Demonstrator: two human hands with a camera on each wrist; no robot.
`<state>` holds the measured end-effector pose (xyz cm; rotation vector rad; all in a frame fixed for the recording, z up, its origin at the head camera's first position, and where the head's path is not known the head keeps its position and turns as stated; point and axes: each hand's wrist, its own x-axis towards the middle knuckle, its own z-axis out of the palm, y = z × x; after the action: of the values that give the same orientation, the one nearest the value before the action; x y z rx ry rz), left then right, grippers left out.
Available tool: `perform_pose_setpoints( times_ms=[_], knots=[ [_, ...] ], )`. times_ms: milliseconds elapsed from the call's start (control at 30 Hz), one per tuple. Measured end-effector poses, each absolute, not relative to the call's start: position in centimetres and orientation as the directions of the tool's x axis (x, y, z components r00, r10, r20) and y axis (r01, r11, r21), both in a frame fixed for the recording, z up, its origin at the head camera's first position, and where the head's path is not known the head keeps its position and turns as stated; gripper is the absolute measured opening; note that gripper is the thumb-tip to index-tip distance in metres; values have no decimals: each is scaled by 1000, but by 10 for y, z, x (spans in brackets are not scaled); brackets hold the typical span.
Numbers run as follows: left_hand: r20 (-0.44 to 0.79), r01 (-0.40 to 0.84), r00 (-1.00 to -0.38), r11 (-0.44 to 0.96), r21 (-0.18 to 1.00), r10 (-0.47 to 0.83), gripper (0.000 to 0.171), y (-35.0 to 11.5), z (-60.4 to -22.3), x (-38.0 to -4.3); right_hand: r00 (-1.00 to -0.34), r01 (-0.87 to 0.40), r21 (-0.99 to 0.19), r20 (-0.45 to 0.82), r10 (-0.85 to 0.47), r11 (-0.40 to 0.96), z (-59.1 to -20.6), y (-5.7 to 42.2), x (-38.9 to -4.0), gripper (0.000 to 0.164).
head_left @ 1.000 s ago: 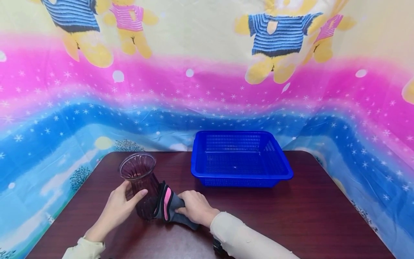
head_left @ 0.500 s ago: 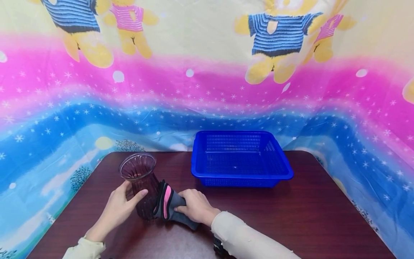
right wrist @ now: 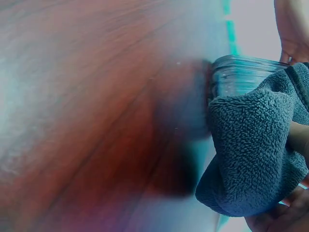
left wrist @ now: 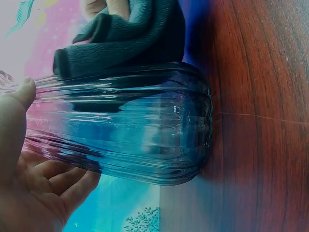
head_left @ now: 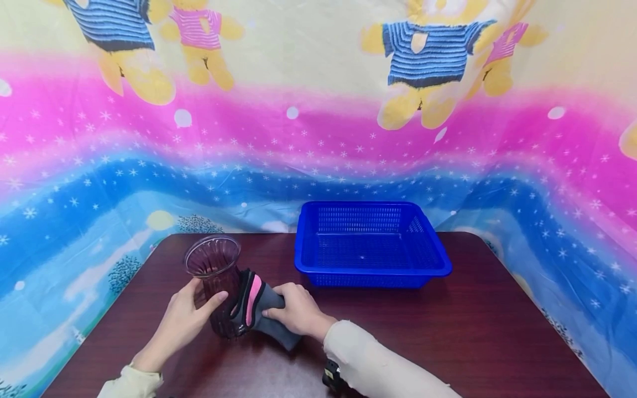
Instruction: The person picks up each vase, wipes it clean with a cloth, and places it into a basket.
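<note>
A ribbed, purple-tinted glass vase (head_left: pixel 219 283) with a flared rim stands on the table. My left hand (head_left: pixel 185 314) holds its left side below the rim, thumb at the front. The left wrist view shows the fingers (left wrist: pixel 72 186) on the glass. My right hand (head_left: pixel 300 313) grips a folded grey cloth (head_left: pixel 272 327) with black edging and a pink stripe. The cloth lies against the vase's lower right side. In the right wrist view the fluffy cloth (right wrist: pixel 251 150) hides part of the vase's base (right wrist: pixel 236 75).
A blue plastic basket (head_left: pixel 373 279) with perforated walls stands at the back, right of the vase. The dark red-brown table (head_left: pixel 448 342) has a patterned curtain (head_left: pixel 298 138) behind it. A small black device (head_left: pixel 330 376) shows under the right sleeve.
My right hand and the cloth have shifted slightly up and to the left along the vase, uncovering more of its base. The left hand and vase have stayed in place.
</note>
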<state>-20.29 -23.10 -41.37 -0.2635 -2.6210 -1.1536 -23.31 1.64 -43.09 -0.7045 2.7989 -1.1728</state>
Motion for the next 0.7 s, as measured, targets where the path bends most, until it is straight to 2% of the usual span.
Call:
perform_pose_setpoints(
  times_ms=[533,700],
  knots=[
    [305,262,-951,676,689,58,59,-231,-414,-204,-902,-395,-718,183,-391,573,-408,13,-238,15],
    [310,267,-949,675,688,59,59,-231,-414,-203,-899,-404,-722,198,-392,562,-401,14,-239,9]
  ],
)
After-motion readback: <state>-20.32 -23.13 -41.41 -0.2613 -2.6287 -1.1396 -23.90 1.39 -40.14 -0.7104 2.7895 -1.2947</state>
